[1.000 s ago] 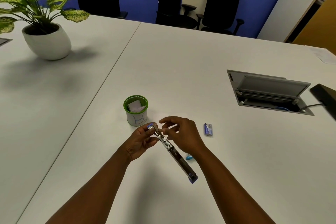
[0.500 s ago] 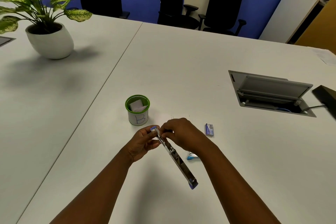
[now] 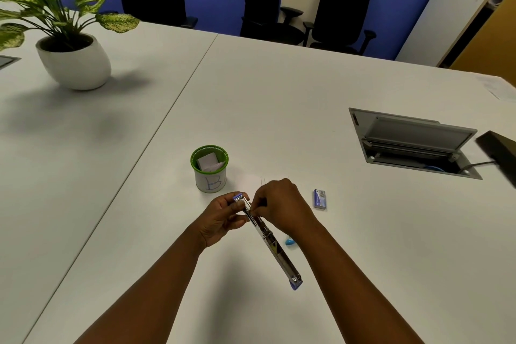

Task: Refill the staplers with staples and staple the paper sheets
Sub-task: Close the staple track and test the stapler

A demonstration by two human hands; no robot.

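Opened stapler (image 3: 268, 237) held above the counter (image 3: 279, 98), near the green cup (image 3: 209, 169). The left hand (image 3: 220, 218) grips its far end; the right hand (image 3: 282, 208) has its fingers curled at the loading channel, seemingly pinching staples too small to confirm. Risk: a tilted strip may jam or drop. Compared with 1 s ago, the right hand has closed down onto the channel; the staple box (image 3: 319, 198) lies unmoved.

1. An office meeting room: wide white tables (image 3: 251, 98) pushed edge to edge.
2. Black swivel chairs (image 3: 343, 14) at twelve o'clock against a blue wall.
3. Cable hatch (image 3: 413, 142) at two o'clock; potted plant (image 3: 72, 58) at ten.
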